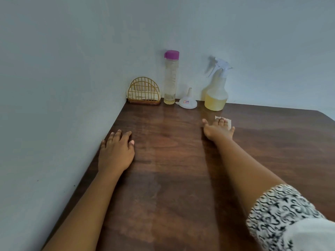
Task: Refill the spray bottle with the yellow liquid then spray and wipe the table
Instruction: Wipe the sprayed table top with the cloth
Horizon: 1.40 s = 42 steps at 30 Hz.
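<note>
A clear spray bottle (216,91) with a white trigger head stands at the back of the dark wooden table (172,169), its lower part filled with yellow liquid. A tall clear bottle (170,78) with a purple cap stands left of it, with only a little liquid at its bottom. Between them a white funnel (188,101) lies mouth down. My right hand (218,129) presses flat on a small white cloth (228,121) in front of the spray bottle. My left hand (116,151) rests flat on the table near its left edge, holding nothing.
A gold wire holder (144,92) with folded cloths sits in the back left corner against the wall. The wall runs along the table's left and back edges. The table's right edge shows at the far right.
</note>
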Tool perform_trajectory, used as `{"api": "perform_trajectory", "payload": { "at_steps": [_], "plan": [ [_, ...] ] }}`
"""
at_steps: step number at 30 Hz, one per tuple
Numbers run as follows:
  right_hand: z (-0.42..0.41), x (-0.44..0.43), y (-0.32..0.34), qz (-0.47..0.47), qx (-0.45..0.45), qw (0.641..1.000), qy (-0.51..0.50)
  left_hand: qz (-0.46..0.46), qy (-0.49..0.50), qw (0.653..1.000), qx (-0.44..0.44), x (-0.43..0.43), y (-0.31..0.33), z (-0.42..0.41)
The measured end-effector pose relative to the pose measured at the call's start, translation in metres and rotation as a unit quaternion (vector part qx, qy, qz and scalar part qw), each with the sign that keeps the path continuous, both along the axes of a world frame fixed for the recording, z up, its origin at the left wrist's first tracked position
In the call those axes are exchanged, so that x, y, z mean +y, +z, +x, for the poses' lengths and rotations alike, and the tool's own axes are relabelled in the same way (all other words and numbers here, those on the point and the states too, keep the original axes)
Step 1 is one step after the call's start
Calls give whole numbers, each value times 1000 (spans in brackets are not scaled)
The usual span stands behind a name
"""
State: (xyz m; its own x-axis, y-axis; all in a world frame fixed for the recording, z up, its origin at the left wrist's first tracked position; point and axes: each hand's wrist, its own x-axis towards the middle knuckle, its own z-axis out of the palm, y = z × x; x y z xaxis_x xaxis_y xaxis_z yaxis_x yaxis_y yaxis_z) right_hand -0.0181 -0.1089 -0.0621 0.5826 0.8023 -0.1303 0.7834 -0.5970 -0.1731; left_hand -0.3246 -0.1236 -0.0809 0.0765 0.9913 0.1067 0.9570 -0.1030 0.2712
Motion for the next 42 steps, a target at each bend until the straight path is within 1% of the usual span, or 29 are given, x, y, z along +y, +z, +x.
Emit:
{"api": "perform_trajectory", "payload": {
  "at_steps": [2,6,8,10,11,13,15,17,19,21,26,29,31,34,35,37,39,40,42],
  "plan": [
    [-30,20,-1,-4,-14,999,41,-3,3,1000,4,1,0,1],
    [-122,61,-1,12,-7,977,215,-6,6,1000,9,2,0,2],
    [-138,70,-2,6,7,968,252,-6,6,1000,10,2,1,1],
    [-120,71,-3,9,21,970,242,-6,5,1000,9,3,1,1],
    [-103,69,-4,17,17,976,218,-6,4,1000,9,3,1,1],
    [-61,62,-6,36,-1,990,139,-5,4,1000,9,3,0,2],
    [-26,54,-6,33,7,997,65,-4,4,1000,6,3,-1,3],
    [-16,55,-5,22,21,999,26,-1,4,1000,12,3,-2,2],
    [-31,64,-6,12,18,1000,12,-1,6,1000,13,4,-2,3],
    [-62,75,-5,8,17,999,36,0,7,1000,15,4,-3,3],
    [-145,91,-1,9,27,980,197,3,3,1000,18,5,-4,2],
    [-143,86,2,2,28,965,259,2,4,1000,14,5,-4,2],
    [-119,71,1,9,23,971,238,5,4,1000,7,5,-4,2],
    [-90,36,0,18,23,989,146,12,7,999,-34,5,-2,0],
    [-92,25,0,17,21,990,140,16,11,998,-65,5,-1,0],
    [-114,6,0,16,14,982,187,27,33,987,-152,2,3,-1],
    [-148,-17,-2,18,20,960,277,28,65,968,-239,-4,8,-2],
    [-164,-30,-5,20,23,946,323,28,76,959,-270,-6,10,-3],
    [-179,-59,-10,28,24,919,392,38,80,948,-305,-14,15,-4]
  ]
}}
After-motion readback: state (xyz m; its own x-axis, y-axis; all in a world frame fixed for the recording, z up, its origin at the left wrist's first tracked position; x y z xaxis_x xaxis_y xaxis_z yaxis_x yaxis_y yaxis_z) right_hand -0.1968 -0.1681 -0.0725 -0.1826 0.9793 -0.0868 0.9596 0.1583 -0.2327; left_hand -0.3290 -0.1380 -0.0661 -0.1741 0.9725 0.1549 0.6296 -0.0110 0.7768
